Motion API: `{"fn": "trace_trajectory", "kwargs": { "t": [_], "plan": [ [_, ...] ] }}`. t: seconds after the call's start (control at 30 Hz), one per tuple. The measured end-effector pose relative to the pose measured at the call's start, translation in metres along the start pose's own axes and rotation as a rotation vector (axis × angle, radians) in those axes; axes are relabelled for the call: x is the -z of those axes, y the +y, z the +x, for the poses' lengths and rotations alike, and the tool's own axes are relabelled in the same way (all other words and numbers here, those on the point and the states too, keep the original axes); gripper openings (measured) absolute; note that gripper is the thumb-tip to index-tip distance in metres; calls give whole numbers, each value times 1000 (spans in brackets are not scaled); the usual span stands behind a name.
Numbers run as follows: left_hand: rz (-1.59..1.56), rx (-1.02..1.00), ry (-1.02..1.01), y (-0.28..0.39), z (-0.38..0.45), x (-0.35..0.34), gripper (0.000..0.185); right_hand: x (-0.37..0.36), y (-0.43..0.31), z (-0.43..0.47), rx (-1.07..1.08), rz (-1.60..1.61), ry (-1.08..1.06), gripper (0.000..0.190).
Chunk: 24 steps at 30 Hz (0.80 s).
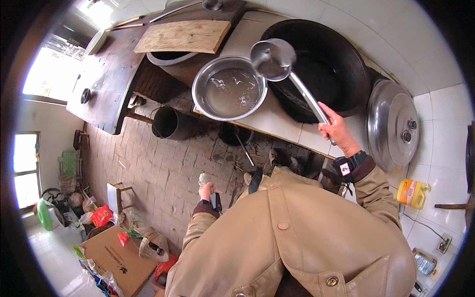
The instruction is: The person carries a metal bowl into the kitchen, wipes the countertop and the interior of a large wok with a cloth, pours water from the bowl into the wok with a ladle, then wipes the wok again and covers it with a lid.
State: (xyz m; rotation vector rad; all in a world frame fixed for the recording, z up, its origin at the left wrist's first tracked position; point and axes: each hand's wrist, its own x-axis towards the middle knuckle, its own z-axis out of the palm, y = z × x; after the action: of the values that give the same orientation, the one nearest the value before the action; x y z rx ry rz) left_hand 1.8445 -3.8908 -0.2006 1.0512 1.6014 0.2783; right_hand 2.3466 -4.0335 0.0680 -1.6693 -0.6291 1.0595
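Note:
My right hand [337,130] grips the long handle of a metal ladle [310,97]. The ladle's bowl is over the edge of a large dark wok [326,74] set into a tiled stove, and overlaps the rim of a stainless steel basin [198,97]. Cloudy water [230,94] fills part of the basin, which sits at the stove's front edge. Down by my left side, my left hand [206,191] is closed around a pale, crinkled scrubber [203,179], probably steel wool. Whether the ladle touches the basin cannot be told.
A domed metal lid [391,122] leans right of the wok. A wooden board [182,35] partly covers a round vat [172,61]. Below stand a dark bucket [165,122] and another container with a handled tool [243,148]. A yellow jug [412,193] is at right, a small stool [115,198] at left.

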Motion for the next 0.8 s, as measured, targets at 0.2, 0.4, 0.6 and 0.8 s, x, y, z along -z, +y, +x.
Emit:
{"fn": "trace_trajectory", "kwargs": {
  "t": [0.2,0.4,0.6,0.8],
  "plan": [
    [-350,115,-72,-4,2,-4,9,-9,3,-3,393,-1111,117,66],
    [-338,175,52,-12,-6,1,10,12,14,27,491,-631,314,64],
    [-81,106,45,-12,-15,-4,15,90,49,107,-324,-179,386,58],
    [412,-41,-31,-31,-21,-1,25,140,75,145,-332,-998,435,40]
  ]
}}
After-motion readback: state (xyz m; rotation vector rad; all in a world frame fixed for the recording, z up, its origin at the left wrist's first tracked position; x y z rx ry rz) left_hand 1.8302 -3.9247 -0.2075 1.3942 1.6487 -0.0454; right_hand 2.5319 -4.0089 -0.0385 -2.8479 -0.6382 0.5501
